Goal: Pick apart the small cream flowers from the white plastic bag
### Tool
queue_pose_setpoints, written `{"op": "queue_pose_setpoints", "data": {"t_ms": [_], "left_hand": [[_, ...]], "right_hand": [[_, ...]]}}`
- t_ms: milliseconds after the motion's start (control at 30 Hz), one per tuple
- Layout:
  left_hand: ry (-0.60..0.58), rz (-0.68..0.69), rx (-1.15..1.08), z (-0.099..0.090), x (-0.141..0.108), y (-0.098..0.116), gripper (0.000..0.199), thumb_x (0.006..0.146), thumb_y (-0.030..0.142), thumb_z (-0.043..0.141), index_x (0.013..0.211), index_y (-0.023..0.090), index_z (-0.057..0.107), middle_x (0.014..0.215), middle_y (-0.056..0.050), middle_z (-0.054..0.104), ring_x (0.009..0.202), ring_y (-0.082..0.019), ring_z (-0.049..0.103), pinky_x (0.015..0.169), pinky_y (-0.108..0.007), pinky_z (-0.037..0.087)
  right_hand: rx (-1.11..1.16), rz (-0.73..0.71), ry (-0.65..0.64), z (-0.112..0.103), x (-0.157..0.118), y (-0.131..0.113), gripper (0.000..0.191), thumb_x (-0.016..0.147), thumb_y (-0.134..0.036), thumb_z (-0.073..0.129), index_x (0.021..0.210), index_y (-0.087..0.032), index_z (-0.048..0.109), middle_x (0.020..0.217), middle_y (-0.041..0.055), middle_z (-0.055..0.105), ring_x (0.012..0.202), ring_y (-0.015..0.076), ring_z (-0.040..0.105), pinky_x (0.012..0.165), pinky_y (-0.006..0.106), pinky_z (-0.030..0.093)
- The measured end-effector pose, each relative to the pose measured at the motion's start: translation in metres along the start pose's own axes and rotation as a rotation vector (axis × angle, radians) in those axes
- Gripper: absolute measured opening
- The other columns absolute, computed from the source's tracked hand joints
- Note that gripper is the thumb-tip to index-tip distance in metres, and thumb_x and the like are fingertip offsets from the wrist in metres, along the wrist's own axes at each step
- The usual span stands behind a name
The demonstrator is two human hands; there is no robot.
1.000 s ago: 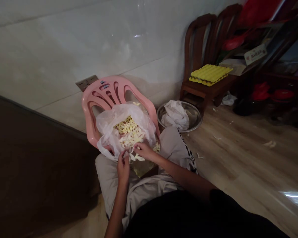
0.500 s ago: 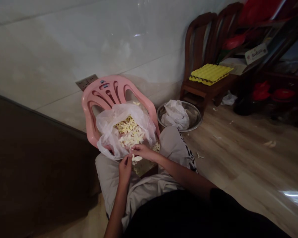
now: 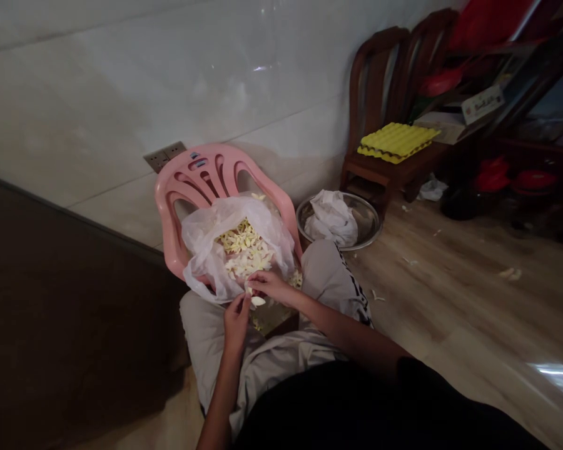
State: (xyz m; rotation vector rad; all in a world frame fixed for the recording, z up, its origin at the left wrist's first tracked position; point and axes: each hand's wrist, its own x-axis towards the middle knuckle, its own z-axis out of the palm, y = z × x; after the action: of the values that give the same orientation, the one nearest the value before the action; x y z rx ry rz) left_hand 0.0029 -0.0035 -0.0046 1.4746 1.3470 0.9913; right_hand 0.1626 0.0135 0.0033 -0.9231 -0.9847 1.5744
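Note:
A clear plastic bag [image 3: 206, 244] lies open on the seat of a pink plastic chair [image 3: 199, 167], with a heap of pale yellow petal-like strips [image 3: 243, 250] inside it. My left hand [image 3: 237, 323] and my right hand [image 3: 269, 285] meet just in front of the bag's lower edge. Their fingers pinch a small pale strip [image 3: 258, 301] between them. A few more strips rest on my beige trousers [image 3: 272, 356], close to my knee.
A steel basin [image 3: 368, 215] holds crumpled white plastic. Behind it stand dark wooden chairs [image 3: 375, 81], one bearing a yellow egg tray [image 3: 396, 141]. Pale scraps dot the wood-look floor [image 3: 450, 300]. A dark shape fills the lower left.
My left hand has risen toward my right hand. The pale strips between my fingers now show less, and the bag stays in place.

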Motion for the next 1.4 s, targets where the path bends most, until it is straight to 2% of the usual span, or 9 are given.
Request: {"op": "queue_pose_setpoints", "data": {"t_ms": [367, 500, 633, 700, 767, 867, 933, 1133, 1400], "left_hand": [[0.06, 0.014, 0.021, -0.002, 0.002, -0.003, 0.03, 0.077, 0.045, 0.067, 0.08, 0.017, 0.076, 0.071, 0.0, 0.072, 0.072, -0.019, 0.063, 0.069, -0.026, 0.049], [0.202, -0.043, -0.065, -0.002, 0.003, -0.004, 0.029, 0.074, 0.044, 0.066, 0.081, 0.017, 0.073, 0.066, 0.001, 0.068, 0.066, -0.018, 0.061, 0.064, -0.026, 0.048], [0.443, -0.131, -0.218, -0.008, 0.005, -0.009, 0.031, 0.076, 0.045, 0.058, 0.081, 0.016, 0.068, 0.063, 0.001, 0.066, 0.058, -0.016, 0.059, 0.059, -0.028, 0.047], [0.499, -0.161, -0.215, -0.01, 0.006, -0.011, 0.03, 0.078, 0.043, 0.054, 0.078, 0.015, 0.068, 0.063, 0.0, 0.066, 0.059, -0.017, 0.06, 0.059, -0.03, 0.048], [0.442, -0.153, -0.174, -0.01, 0.007, -0.011, 0.028, 0.077, 0.039, 0.057, 0.08, 0.015, 0.071, 0.071, -0.004, 0.071, 0.07, -0.021, 0.065, 0.066, -0.032, 0.051], [0.251, -0.055, -0.141, -0.006, 0.009, -0.008, 0.032, 0.073, 0.036, 0.063, 0.096, 0.017, 0.075, 0.098, -0.008, 0.077, 0.099, -0.026, 0.068, 0.086, -0.036, 0.052], [0.139, -0.02, -0.155, -0.003, 0.009, -0.005, 0.037, 0.075, 0.039, 0.063, 0.104, 0.019, 0.075, 0.109, -0.009, 0.076, 0.108, -0.027, 0.066, 0.093, -0.038, 0.051], [0.052, -0.068, -0.1, 0.003, 0.006, -0.001, 0.037, 0.077, 0.051, 0.069, 0.094, 0.019, 0.077, 0.087, -0.006, 0.078, 0.093, -0.026, 0.07, 0.086, -0.038, 0.055], [0.053, -0.061, -0.129, 0.002, 0.004, 0.002, 0.04, 0.074, 0.052, 0.073, 0.096, 0.019, 0.077, 0.085, -0.005, 0.078, 0.086, -0.023, 0.07, 0.081, -0.034, 0.056]], "right_hand": [[0.032, -0.025, -0.028, 0.003, -0.001, 0.004, 0.044, 0.07, -0.054, 0.077, 0.084, -0.018, 0.057, 0.063, -0.0053, 0.06, 0.053, 0.0095, 0.053, 0.052, 0.022, 0.04], [0.022, -0.066, -0.03, 0.003, 0.002, 0.008, 0.04, 0.074, -0.053, 0.073, 0.082, -0.018, 0.055, 0.059, -0.0056, 0.059, 0.048, 0.0102, 0.052, 0.048, 0.023, 0.04], [-0.005, -0.099, 0.076, -0.005, 0.006, 0.006, 0.033, 0.08, -0.049, 0.067, 0.08, -0.02, 0.052, 0.053, -0.0075, 0.054, 0.043, 0.0095, 0.048, 0.044, 0.022, 0.037], [-0.025, -0.101, 0.118, -0.009, 0.007, 0.003, 0.031, 0.082, -0.048, 0.066, 0.08, -0.021, 0.051, 0.051, -0.0082, 0.052, 0.042, 0.0093, 0.046, 0.044, 0.022, 0.036], [-0.051, -0.105, 0.12, -0.012, 0.007, 0.0, 0.031, 0.082, -0.049, 0.066, 0.08, -0.021, 0.052, 0.049, -0.0085, 0.052, 0.041, 0.0091, 0.045, 0.043, 0.022, 0.035], [-0.076, -0.111, 0.064, -0.01, 0.006, 0.001, 0.035, 0.08, -0.052, 0.067, 0.08, -0.02, 0.053, 0.049, -0.0084, 0.052, 0.041, 0.0089, 0.044, 0.044, 0.022, 0.035], [-0.071, -0.099, 0.012, -0.007, 0.005, 0.004, 0.038, 0.079, -0.055, 0.068, 0.082, -0.02, 0.054, 0.05, -0.0084, 0.052, 0.041, 0.0092, 0.045, 0.043, 0.022, 0.035], [-0.052, -0.083, -0.021, -0.002, 0.008, 0.016, 0.042, 0.074, -0.056, 0.073, 0.085, -0.018, 0.058, 0.058, -0.0067, 0.056, 0.048, 0.0086, 0.046, 0.048, 0.022, 0.035], [-0.027, -0.08, -0.029, 0.001, 0.003, 0.008, 0.044, 0.072, -0.056, 0.075, 0.086, -0.017, 0.059, 0.062, -0.0057, 0.057, 0.054, 0.009, 0.049, 0.055, 0.023, 0.037]]}}
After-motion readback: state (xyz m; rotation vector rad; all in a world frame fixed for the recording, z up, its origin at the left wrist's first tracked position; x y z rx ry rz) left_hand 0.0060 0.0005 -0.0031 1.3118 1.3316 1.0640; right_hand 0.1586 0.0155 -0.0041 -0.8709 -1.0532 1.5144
